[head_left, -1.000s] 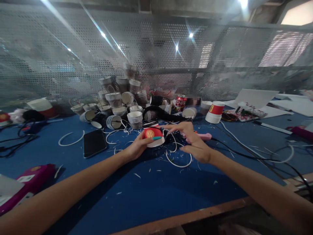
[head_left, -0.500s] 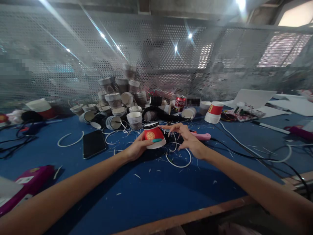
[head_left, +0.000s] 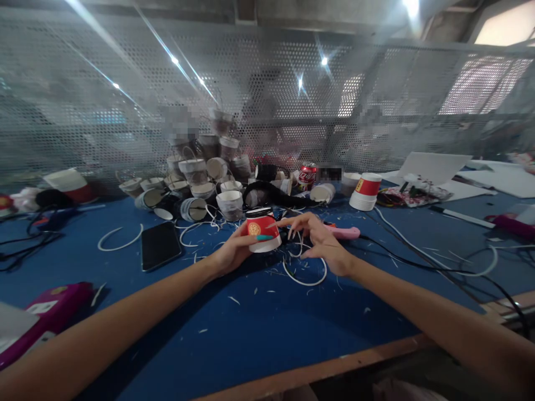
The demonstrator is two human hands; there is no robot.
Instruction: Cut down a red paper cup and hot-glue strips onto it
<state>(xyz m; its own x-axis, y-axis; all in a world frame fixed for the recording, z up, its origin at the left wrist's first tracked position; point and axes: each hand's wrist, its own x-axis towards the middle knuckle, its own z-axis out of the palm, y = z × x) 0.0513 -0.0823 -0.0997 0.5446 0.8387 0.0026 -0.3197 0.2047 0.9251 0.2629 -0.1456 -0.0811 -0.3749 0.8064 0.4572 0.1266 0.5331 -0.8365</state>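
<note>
My left hand (head_left: 234,249) is wrapped around a red and white paper cup (head_left: 267,229), thumb across its front. The cup is upside down, with a gold emblem on its red band and black material wound around its narrow top end. My right hand (head_left: 320,242) is at the cup's right side, fingers apart, its index fingertip at the red wall. Whether that fingertip presses on the cup or just hovers is hard to tell. Behind my right hand lies a pink-handled tool (head_left: 346,232) with a black cord. White cord (head_left: 307,284) curls on the blue table below the hands.
Several wrapped cups (head_left: 192,172) are piled at the back before a perforated metal screen (head_left: 267,100). A phone (head_left: 161,245) lies to the left, near a purple device (head_left: 58,309). Stacked red and white cups (head_left: 365,192) and a red can (head_left: 307,176) stand farther back.
The cup has turned and tipped slightly in my left hand, so its emblem has shifted a little left and the cup sits more upright. My right hand has moved slightly, its index finger farther over the cup.
</note>
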